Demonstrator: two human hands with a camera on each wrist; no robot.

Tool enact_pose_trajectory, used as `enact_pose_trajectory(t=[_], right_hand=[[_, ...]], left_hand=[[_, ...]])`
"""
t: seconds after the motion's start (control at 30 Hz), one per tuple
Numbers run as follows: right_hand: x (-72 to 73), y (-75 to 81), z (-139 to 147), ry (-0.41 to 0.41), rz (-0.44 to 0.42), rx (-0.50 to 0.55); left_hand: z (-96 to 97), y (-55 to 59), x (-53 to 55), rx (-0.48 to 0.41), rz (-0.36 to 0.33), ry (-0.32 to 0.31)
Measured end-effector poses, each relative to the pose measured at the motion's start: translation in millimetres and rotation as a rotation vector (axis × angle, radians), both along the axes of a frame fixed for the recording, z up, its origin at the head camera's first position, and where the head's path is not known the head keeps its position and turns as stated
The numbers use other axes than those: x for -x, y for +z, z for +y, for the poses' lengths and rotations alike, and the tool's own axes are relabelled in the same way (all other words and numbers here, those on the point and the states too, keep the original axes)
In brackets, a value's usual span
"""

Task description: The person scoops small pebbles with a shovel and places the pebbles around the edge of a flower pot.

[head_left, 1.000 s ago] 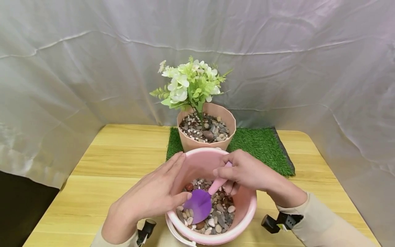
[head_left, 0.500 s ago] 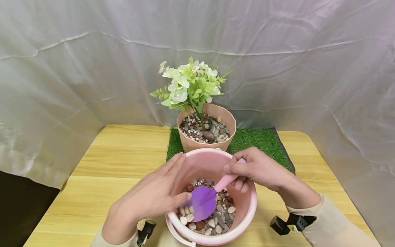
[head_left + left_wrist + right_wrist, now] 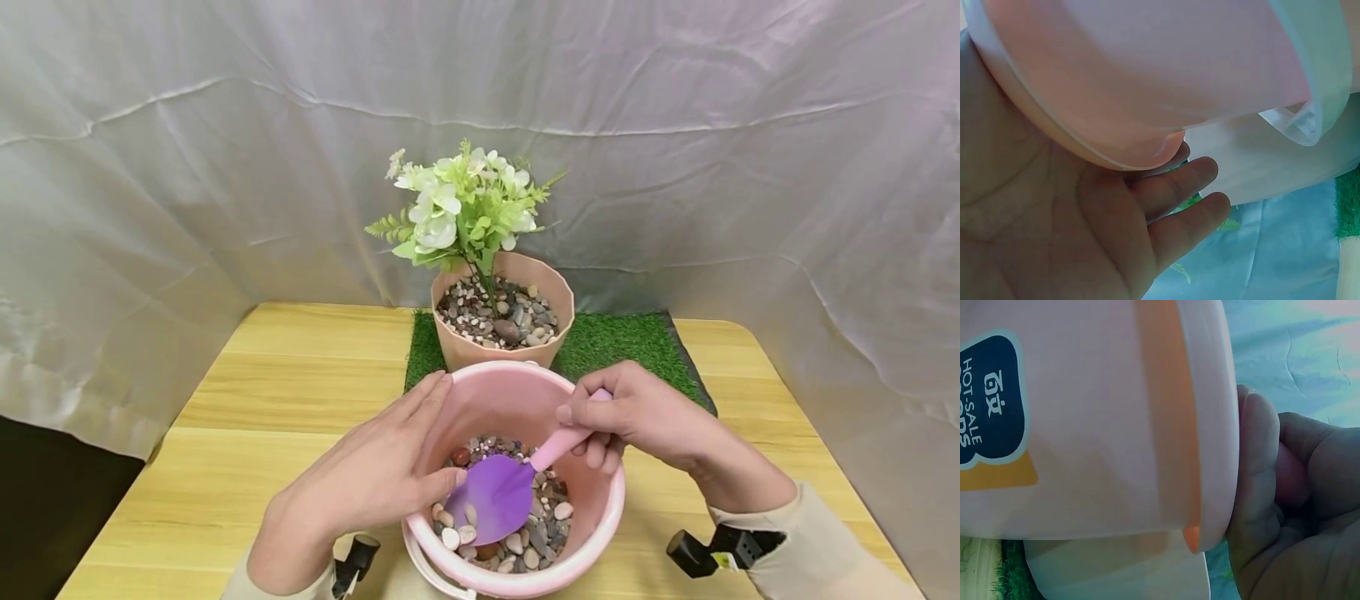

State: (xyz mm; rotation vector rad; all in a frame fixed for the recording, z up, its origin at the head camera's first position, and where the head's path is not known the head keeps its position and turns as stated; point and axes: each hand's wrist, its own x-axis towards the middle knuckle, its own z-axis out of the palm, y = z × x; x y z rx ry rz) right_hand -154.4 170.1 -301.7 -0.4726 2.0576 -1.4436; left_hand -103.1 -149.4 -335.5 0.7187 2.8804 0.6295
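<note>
My right hand (image 3: 637,417) grips the pink handle of a toy shovel. The purple blade of the shovel (image 3: 495,500) lies tilted over the pebbles (image 3: 536,542) inside a pink bucket (image 3: 615,508), with a few pale stones on its left edge. Against the bucket's left rim rests my left hand (image 3: 367,467), its fingers extended and its thumb over the edge near the blade. In the left wrist view the palm (image 3: 1054,212) meets the rim from outside. The right wrist view shows curled fingers (image 3: 1257,462) by the rim; most of the shovel is hidden there.
Behind the bucket stands a peach flowerpot (image 3: 562,304) with pebbles and a white-flowered plant (image 3: 472,200). Under it lies a green turf mat (image 3: 630,346) on the wooden table (image 3: 300,383). Grey cloth (image 3: 675,167) hangs around the table. The bucket's white handle (image 3: 435,575) hangs at the front.
My right hand has moved to the right with the shovel, and the blade has slid rightward across the bucket. A few pale stones now lie at its left edge. The left hand has stayed put.
</note>
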Motion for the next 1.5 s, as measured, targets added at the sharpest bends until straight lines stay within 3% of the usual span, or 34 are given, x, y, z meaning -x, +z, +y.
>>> enact_pose_trajectory(t=[0.33, 0.43, 0.63, 0.77, 0.93, 1.07, 1.3, 1.5], right_hand=[[4.4, -3.1, 11, -0.077, 0.016, 0.023], [6.2, -2.2, 15, -0.13, 0.035, 0.024], [10.6, 1.7, 23, -0.254, 0.069, 0.053], [12.6, 4.1, 30, -0.288, 0.097, 0.08], [14.1, 9.9, 36, -0.355, 0.093, 0.178], [16.8, 20.2, 43, -0.465, 0.1, 0.295], [32.4, 43.7, 52, -0.614, 0.15, 0.497], [50.7, 45.9, 52, -0.702, 0.205, 0.478]], left_hand=[[-2.2, 0.8, 0.7, -0.035, -0.048, 0.01], [-3.4, 0.8, 0.8, -0.059, -0.065, 0.013], [-5.1, 1.5, 0.4, -0.025, -0.05, -0.011], [-4.8, 2.1, 0.8, -0.016, -0.053, -0.012], [-4.1, 2.2, 0.4, -0.016, -0.044, -0.009], [-3.2, 1.7, -0.1, -0.014, -0.041, -0.006], [-2.2, 0.8, -0.3, -0.002, -0.009, -0.005], [-1.5, 0.0, -0.4, -0.006, -0.015, 0.002]])
